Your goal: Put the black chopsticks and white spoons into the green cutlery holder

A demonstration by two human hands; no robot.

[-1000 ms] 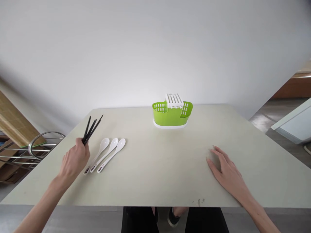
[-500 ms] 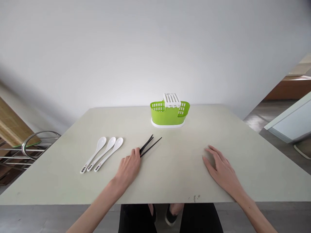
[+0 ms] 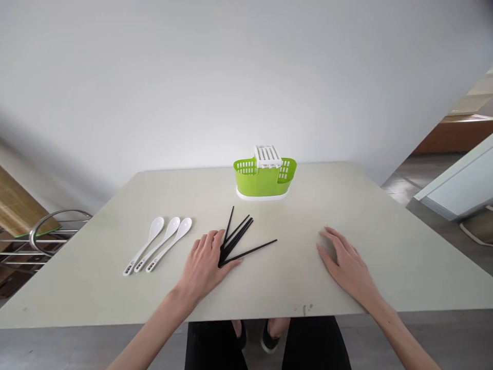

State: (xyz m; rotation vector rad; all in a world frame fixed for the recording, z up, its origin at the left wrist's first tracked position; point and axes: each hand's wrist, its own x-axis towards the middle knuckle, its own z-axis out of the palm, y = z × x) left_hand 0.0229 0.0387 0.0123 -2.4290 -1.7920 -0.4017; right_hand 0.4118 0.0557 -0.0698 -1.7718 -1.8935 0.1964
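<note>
A bunch of black chopsticks [image 3: 238, 239] lies fanned out on the table, far ends pointing away from me. My left hand [image 3: 205, 256] rests over their near ends, touching them, with the thumb stretched out to the right below the lowest one; the grip looks loosened. Beside that hand, on its left, three white spoons [image 3: 169, 244] lie side by side, bowls away from me. On the table's right side my right hand [image 3: 346, 264] lies with fingers apart and holds nothing. Further back stands a green cutlery basket [image 3: 265, 182] with a white slotted top and white base.
The pale table [image 3: 292, 277] meets a white wall at the back. Left of it are a metal rack [image 3: 42, 241] and a wooden board [image 3: 23, 205]. A white panel [image 3: 458, 180] stands on the floor at the right.
The chopsticks, gathered under my closed left hand before, have spread into a fan, and the left thumb has opened away from the fingers. The view has shifted slightly; my right hand stays on the table.
</note>
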